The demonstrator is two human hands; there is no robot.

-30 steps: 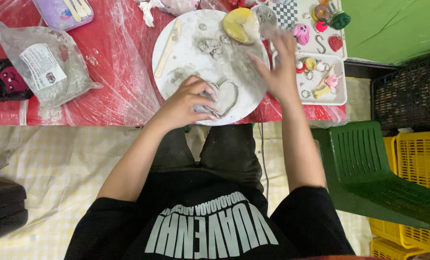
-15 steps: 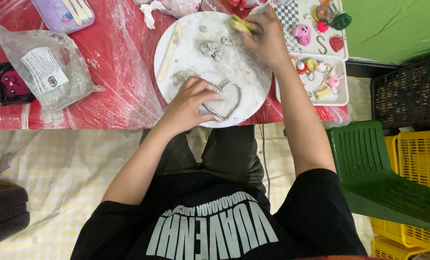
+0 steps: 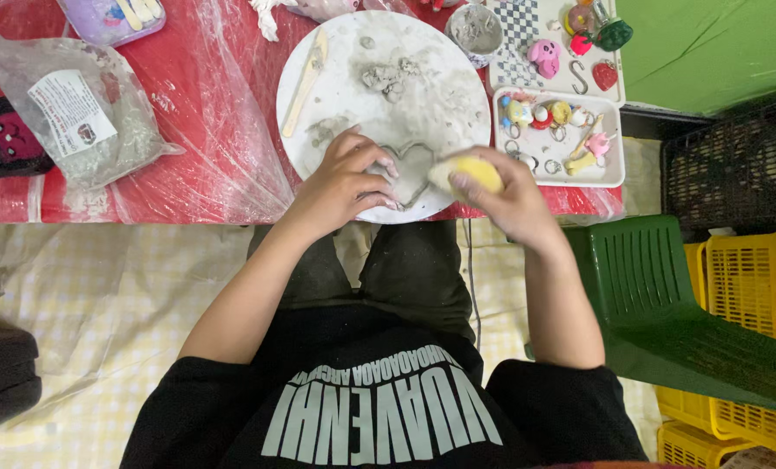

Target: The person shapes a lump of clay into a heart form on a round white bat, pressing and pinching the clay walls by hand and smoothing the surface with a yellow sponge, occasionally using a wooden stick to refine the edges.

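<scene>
On a round white board (image 3: pixel 336 78) smeared with grey clay, the person's left hand (image 3: pixel 346 178) presses down with curled fingers on the left edge of a heart-shaped clay outline (image 3: pixel 412 169). Just right of the heart, the right hand (image 3: pixel 509 195) grasps a yellow sponge (image 3: pixel 466 169), which touches the heart's right side. The heart lies between the two hands, at the near rim of the board.

Farther up the board sit loose clay lumps (image 3: pixel 388 74) and a pale wooden stick (image 3: pixel 305 82). The board rests on a table covered in red cloth (image 3: pixel 206 78) under crinkled clear plastic. To the right, a white tray (image 3: pixel 614 169) holds small colourful charms and rings, with a second white tray (image 3: pixel 527 35) of charms beyond it. To the left lies a clear plastic bag of grey clay (image 3: pixel 75 113) with a white rectangular label, and past it a dark, pink-faced object (image 3: pixel 6 139).

Below the table, a pale checked sheet (image 3: pixel 128 287) covers the floor. A green plastic chair (image 3: pixel 666 295) stands at the right, beside yellow crates (image 3: pixel 752 287) and a green wall (image 3: pixel 718 43).
</scene>
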